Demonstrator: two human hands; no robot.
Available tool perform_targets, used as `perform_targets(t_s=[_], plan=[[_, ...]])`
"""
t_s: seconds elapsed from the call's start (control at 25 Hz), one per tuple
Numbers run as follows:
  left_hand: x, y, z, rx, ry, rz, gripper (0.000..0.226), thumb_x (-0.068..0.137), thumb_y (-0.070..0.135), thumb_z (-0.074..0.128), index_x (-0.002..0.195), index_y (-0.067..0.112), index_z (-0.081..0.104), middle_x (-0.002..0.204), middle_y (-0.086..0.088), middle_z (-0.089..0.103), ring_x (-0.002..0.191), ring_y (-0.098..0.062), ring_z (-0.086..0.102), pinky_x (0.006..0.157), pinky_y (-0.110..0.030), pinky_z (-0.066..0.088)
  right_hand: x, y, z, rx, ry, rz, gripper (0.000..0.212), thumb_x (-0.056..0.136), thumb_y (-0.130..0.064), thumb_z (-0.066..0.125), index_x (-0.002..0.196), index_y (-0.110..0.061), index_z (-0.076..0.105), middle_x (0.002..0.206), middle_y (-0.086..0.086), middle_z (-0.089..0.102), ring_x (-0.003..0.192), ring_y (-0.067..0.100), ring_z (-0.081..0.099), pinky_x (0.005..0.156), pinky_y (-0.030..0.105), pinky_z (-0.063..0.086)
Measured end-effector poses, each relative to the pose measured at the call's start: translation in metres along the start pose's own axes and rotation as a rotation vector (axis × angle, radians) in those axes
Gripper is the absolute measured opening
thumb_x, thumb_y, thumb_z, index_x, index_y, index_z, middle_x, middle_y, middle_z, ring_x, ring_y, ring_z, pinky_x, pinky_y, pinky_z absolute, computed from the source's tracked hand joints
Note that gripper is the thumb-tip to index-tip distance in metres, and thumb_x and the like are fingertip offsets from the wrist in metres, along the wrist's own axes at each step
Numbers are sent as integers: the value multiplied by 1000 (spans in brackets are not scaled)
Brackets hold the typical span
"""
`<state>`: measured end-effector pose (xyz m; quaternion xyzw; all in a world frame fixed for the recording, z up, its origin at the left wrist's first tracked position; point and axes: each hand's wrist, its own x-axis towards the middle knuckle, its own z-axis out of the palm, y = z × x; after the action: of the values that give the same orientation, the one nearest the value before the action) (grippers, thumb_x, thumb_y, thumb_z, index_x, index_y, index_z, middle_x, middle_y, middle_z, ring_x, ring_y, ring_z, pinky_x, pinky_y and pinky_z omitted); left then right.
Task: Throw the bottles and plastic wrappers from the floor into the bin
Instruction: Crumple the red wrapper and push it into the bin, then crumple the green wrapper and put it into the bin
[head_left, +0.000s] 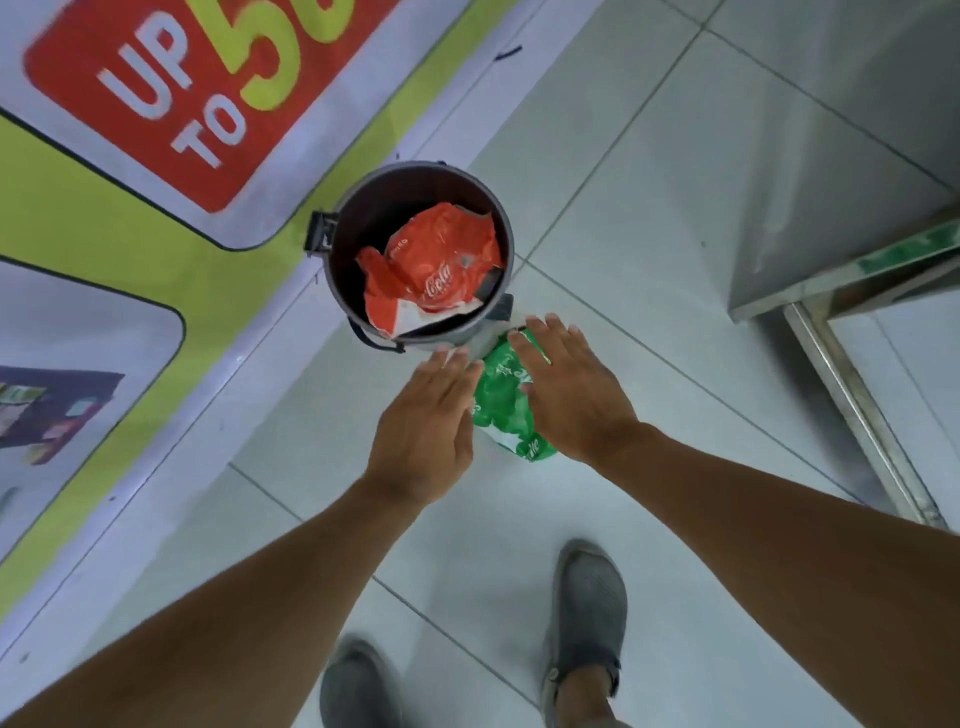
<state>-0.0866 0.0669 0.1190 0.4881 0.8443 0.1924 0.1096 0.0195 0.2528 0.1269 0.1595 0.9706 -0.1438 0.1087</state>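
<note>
Round bin is sitting on the tiled floor, red wrapper already lying inside. Left hand and right hand, fingers spread, are flanking a green wrapper just beside it; grip unclear.

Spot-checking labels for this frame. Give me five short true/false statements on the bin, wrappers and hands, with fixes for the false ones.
1. A red wrapper lies inside the bin. True.
2. The green wrapper is already in the bin. False: it is outside, beside the bin, between the two hands.
3. The left hand is closed in a fist. False: its fingers are stretched out flat.
4. The right hand is over the green wrapper. True.
5. The bin has a lid on it. False: its top is open and the contents show.
</note>
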Motion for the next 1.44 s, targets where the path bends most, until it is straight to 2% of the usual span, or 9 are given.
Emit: perform_targets(t_s=[0.08, 0.24, 0.52, 0.68, 0.84, 1.04, 1.16, 1.28, 1.44], plan=[[2, 6, 30, 24, -194, 11, 53, 101, 17, 50, 153, 8, 51, 161, -16, 48, 155, -36, 37, 126, -50, 32, -15, 17, 30, -26, -81, 36, 68, 98, -23, 52, 158, -11, 22, 164, 19, 21, 152, 38, 12, 124, 49, 13], [21, -8, 100, 202, -467, 19, 69, 106, 34, 42, 167, 16, 14, 176, -15, 8, 164, -34, 1, 133, -51, 7, -26, 38, 100, -51, -237, 116, 90, 95, -48, 58, 160, -18, 4, 168, 18, 0, 154, 36, -3, 124, 53, 8], [52, -41, 177, 253, -513, -115, 93, 97, 66, 46, 166, 31, -5, 175, -13, -17, 162, -37, -11, 129, -63, 5, 1, 68, 171, -155, -295, 183, 137, 60, -82, 68, 157, -29, -13, 167, 13, -16, 151, 42, -13, 112, 76, 7], [47, -48, 199, 159, -518, -164, 102, 92, 63, 62, 166, 33, -2, 174, -10, -22, 163, -39, -5, 125, -65, 15, 9, 75, 193, -80, -289, 173, 137, 61, -72, 78, 156, -34, -13, 167, 11, -15, 152, 40, -10, 111, 77, 14], [41, -50, 207, 142, -471, -168, 98, 95, 54, 64, 167, 27, 3, 176, -11, -15, 163, -38, -1, 130, -59, 14, 4, 71, 200, -60, -242, 145, 118, 77, -57, 76, 159, -30, -4, 168, 13, -3, 153, 37, -2, 116, 70, 16], [23, -39, 202, 84, -435, -160, 82, 104, 40, 55, 167, 20, 7, 177, -11, -3, 163, -35, 6, 131, -51, 16, -7, 55, 191, 32, -172, 166, 83, 94, -17, 65, 160, -19, 15, 165, 17, 20, 152, 34, 16, 122, 56, 17], [9, -33, 186, 56, -414, -152, 71, 108, 32, 48, 167, 19, 11, 177, -9, 2, 162, -33, 15, 129, -48, 27, -16, 40, 172, 49, -118, 163, 73, 88, 5, 60, 154, -10, 33, 156, 18, 41, 143, 36, 38, 116, 52, 31], [-7, -20, 143, 38, -404, -145, 66, 109, 27, 45, 167, 18, 15, 177, -8, 7, 160, -32, 25, 122, -45, 37, -35, 12, 132, 66, -68, 163, 66, 81, 9, 64, 144, -4, 50, 143, 20, 56, 126, 40, 57, 98, 52, 50], [-24, 3, 62, 15, -400, -145, 66, 109, 25, 45, 166, 16, 16, 177, -11, 8, 161, -33, 22, 126, -46, 32, -60, -24, 62, 60, -93, 138, 61, 89, 4, 57, 148, -4, 44, 150, 19, 49, 137, 37, 47, 108, 51, 41]])
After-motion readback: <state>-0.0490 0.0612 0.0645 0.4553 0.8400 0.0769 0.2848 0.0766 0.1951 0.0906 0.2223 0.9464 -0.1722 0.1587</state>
